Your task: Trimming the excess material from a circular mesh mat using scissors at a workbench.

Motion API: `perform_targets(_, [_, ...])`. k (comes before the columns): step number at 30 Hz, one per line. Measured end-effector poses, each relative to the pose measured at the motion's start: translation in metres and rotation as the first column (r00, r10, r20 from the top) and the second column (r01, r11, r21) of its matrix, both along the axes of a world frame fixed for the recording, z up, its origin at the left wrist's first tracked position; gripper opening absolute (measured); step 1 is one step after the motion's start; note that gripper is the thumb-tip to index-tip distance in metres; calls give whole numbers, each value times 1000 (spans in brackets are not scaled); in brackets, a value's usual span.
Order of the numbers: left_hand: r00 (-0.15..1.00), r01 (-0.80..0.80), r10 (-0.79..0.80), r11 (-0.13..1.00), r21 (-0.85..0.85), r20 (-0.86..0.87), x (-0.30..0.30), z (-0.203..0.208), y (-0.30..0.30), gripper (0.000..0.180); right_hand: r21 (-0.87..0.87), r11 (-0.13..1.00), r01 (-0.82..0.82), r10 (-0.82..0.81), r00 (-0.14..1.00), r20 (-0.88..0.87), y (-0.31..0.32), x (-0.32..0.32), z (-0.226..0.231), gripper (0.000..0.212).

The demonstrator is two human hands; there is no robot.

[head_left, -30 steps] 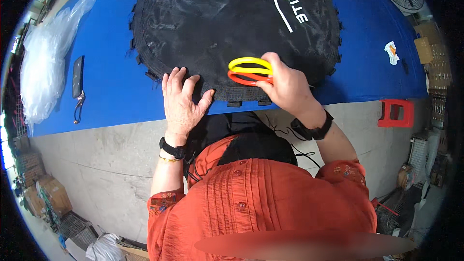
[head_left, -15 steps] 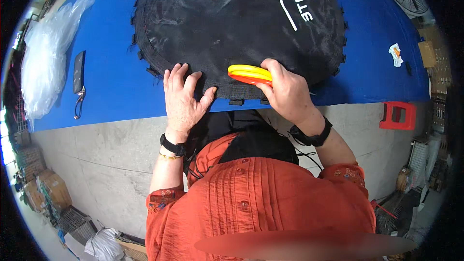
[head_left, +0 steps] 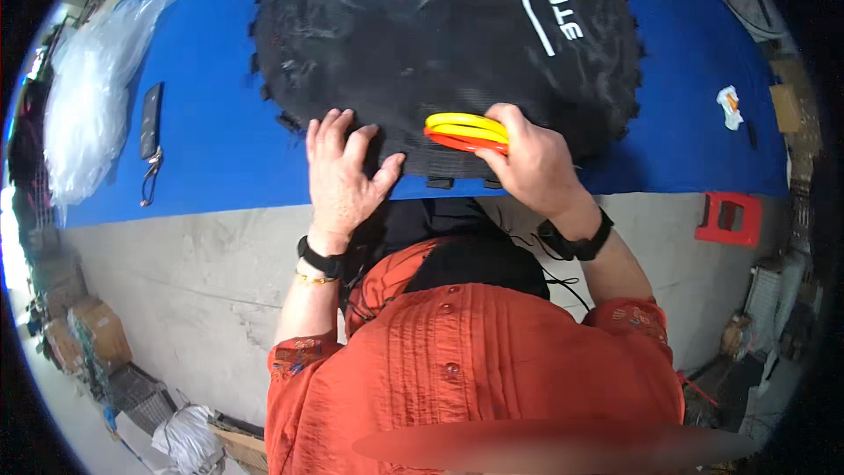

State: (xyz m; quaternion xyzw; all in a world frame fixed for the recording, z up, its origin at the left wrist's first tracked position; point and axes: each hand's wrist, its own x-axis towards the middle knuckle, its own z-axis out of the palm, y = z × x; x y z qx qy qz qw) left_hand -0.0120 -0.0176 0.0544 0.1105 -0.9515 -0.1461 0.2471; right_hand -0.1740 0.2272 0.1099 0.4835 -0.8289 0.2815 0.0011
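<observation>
A round black mesh mat [head_left: 422,62], with short tabs round its edge and white lettering, lies on the blue-covered table [head_left: 211,141]. It looks like a trampoline mat. On its near left edge rests my left hand [head_left: 345,163], palm down with fingers and thumb apart, holding nothing. My right hand [head_left: 536,158] grips a small stack of yellow and red rings [head_left: 466,128] between thumb and fingers. The rings are held over the mat's near border, seen almost edge-on. Whether they touch the mesh I cannot tell.
Left of the mat lie a dark, narrow case [head_left: 151,123] with a wrist strap and a heap of clear plastic film [head_left: 88,105]. At the right are a crumpled white wrapper [head_left: 730,108], a red stool [head_left: 730,218] beyond the table edge, and a fan [head_left: 747,0].
The whole view has shifted slightly, carrying mat and hands a little rightward in the picture. The rings are tilted a bit differently in my right hand. My left hand stays on the mat's edge.
</observation>
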Motion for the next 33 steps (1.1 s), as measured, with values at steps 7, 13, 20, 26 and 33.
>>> perform_targets(7, [1000, -10, 10, 1000, -5, 28, -1, 0, 1, 53, -10, 1000, -21, 21, 1000, 5, -14, 2, -4, 40])
perform_targets(13, [999, -12, 12, 1000, -1, 31, -1, 1, 1, 53, -14, 1000, 7, -8, 999, -32, 7, -2, -1, 40])
perform_targets(20, [999, -1, 1, 1000, -7, 39, 0, -1, 1, 54, -28, 997, 69, -70, 997, -15, 9, 0, -2, 41])
perform_targets(26, [999, -8, 8, 1000, -10, 39, 0, 0, 2, 54, 40, 991, 131, -130, 991, -13, 28, -2, 2, 39])
perform_targets(33, [999, 4, -3, 1000, -19, 41, -2, 0, 1, 54, 67, 961, 269, -263, 961, -81, 61, -30, 0, 43])
